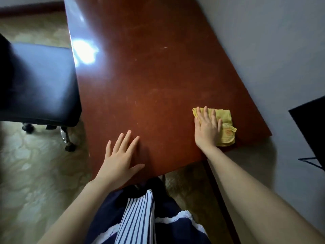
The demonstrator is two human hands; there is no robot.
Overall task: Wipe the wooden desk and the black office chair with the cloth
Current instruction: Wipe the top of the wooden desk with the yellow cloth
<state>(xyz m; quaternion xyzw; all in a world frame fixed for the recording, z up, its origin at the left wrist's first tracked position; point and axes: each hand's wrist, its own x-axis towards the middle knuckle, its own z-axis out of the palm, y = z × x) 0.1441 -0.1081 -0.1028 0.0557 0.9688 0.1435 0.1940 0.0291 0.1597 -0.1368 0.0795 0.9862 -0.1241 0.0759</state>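
Observation:
A reddish-brown wooden desk (149, 71) stretches away from me, glossy with a light glare at its left side. A folded yellow cloth (226, 125) lies near the desk's near right corner. My right hand (207, 127) presses flat on the cloth with straight fingers. My left hand (121, 159) rests flat on the desk top near the front edge, fingers spread, holding nothing. The black office chair (38, 81) stands left of the desk, its padded seat against the desk's left edge.
A pale wall (272, 41) runs along the desk's right side. A black object on thin legs (311, 131) stands at the far right. The chair's castors (70, 147) sit on the patterned floor (35, 182) to the left.

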